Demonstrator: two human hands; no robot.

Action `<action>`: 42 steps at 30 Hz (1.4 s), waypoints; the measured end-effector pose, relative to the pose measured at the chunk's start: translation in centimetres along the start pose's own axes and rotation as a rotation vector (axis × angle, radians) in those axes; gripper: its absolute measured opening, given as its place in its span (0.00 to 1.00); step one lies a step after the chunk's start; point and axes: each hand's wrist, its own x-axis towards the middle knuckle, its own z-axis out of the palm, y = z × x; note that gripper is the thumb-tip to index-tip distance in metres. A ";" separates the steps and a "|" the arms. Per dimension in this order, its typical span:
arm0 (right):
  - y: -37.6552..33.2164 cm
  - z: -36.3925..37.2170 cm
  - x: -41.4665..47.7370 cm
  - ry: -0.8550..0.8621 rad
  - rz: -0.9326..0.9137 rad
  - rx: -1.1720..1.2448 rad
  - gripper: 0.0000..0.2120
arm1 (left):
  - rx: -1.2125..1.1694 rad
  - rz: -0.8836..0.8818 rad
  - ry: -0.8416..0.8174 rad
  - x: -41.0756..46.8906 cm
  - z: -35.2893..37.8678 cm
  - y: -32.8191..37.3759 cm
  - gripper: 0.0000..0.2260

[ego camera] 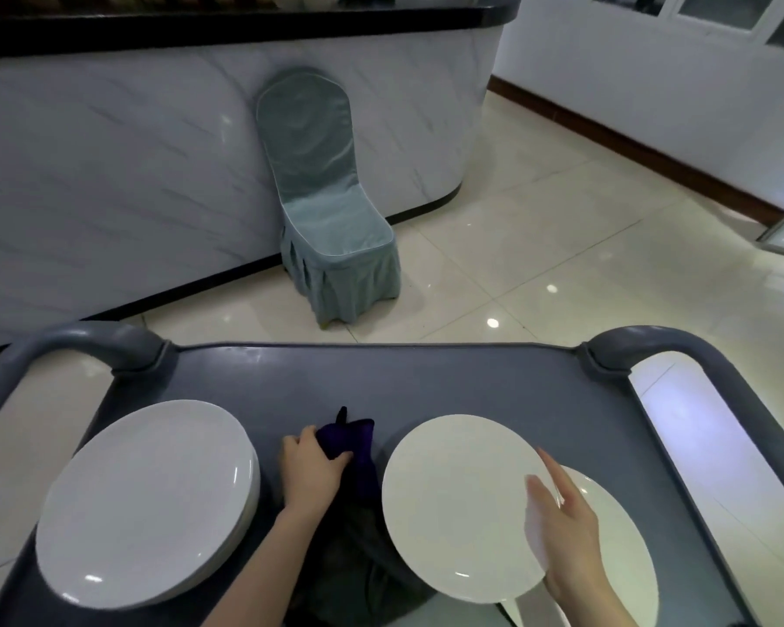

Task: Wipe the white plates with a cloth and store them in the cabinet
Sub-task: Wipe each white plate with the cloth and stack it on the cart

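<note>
A stack of white plates [146, 504] lies on the left of the grey cart top [426, 382]. In the middle my left hand [311, 472] grips a dark purple cloth [351, 438] that rests on the cart. On the right my right hand [562, 531] holds a single white plate [453, 504] by its right edge, tilted up above another white plate [625, 549] lying flat beneath it. The thumb lies on the raised plate's face and the fingers go behind its rim.
The cart has rounded grey handles at the far left [87, 341] and far right [652, 346]. Beyond it stands a chair with a teal cover [331, 219] against a white marbled counter [155, 151]. Glossy tiled floor [562, 246] spreads to the right.
</note>
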 end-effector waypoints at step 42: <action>-3.6 4.1 -3.2 -0.153 -0.281 0.142 0.13 | 0.522 0.905 -0.097 -10.0 -0.6 7.8 0.25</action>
